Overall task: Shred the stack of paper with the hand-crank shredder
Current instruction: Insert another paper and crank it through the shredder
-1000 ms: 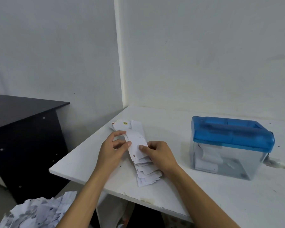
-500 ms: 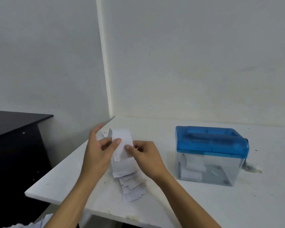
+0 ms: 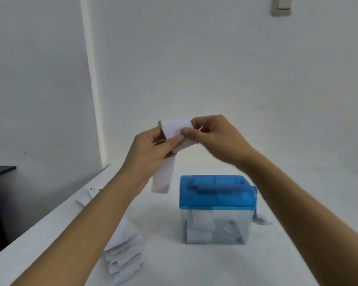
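I see both hands raised above the white table (image 3: 194, 269), sharing one strip of paper (image 3: 174, 129). My left hand (image 3: 151, 149) pinches it between thumb and fingers, and the lower end hangs free. My right hand (image 3: 213, 135) pinches the upper end with thumb and forefinger. The strip is in the air, above and just left of the shredder (image 3: 215, 195), which stands on the table with paper pieces in its clear bin. Its crank (image 3: 260, 220) sticks out on the right. The stack of paper (image 3: 122, 252) lies near left, partly behind my left forearm.
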`<action>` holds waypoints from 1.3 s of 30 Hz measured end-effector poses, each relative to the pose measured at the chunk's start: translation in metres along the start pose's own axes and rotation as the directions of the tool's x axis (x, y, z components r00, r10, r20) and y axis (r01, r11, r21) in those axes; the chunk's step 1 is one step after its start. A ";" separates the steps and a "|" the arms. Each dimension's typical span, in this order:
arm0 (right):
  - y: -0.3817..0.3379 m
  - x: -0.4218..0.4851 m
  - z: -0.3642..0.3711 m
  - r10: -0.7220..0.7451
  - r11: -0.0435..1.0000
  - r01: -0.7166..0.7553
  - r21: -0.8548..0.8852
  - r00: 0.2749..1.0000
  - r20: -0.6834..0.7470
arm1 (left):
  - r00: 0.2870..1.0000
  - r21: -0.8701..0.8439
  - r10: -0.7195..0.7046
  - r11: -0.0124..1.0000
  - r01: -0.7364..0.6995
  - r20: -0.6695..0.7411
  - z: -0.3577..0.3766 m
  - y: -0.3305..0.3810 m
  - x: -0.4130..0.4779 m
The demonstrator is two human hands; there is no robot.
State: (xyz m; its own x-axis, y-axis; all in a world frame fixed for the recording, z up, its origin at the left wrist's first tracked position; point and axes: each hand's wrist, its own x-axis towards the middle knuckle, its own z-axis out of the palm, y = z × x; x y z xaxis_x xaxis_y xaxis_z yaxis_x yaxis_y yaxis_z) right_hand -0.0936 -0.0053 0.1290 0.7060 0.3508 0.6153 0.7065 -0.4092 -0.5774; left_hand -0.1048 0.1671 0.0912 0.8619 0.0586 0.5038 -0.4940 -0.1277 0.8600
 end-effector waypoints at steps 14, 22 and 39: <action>0.139 -0.088 -0.047 0.311 0.945 -0.321 0.054 0.843 -0.438 | 0.954 0.275 -0.129 0.960 0.052 0.271 0.099 -0.056 0.040; 0.172 -0.146 -0.003 0.342 0.939 -0.310 0.151 0.893 -0.293 | 0.930 0.504 -0.122 0.860 -0.075 0.347 0.101 -0.064 0.033; 0.176 -0.166 -0.006 0.353 0.927 -0.314 0.205 0.914 -0.200 | 0.932 0.585 -0.183 0.810 -0.038 0.313 0.099 -0.075 0.034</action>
State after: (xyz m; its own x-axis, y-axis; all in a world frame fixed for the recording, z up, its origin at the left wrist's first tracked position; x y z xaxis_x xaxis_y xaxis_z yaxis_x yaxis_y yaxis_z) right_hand -0.0869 -0.1407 -0.0716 0.8849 0.0072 0.4657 0.4437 -0.3169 -0.8383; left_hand -0.0268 0.0804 0.0362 0.9293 -0.2323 0.2871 -0.3659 -0.6848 0.6302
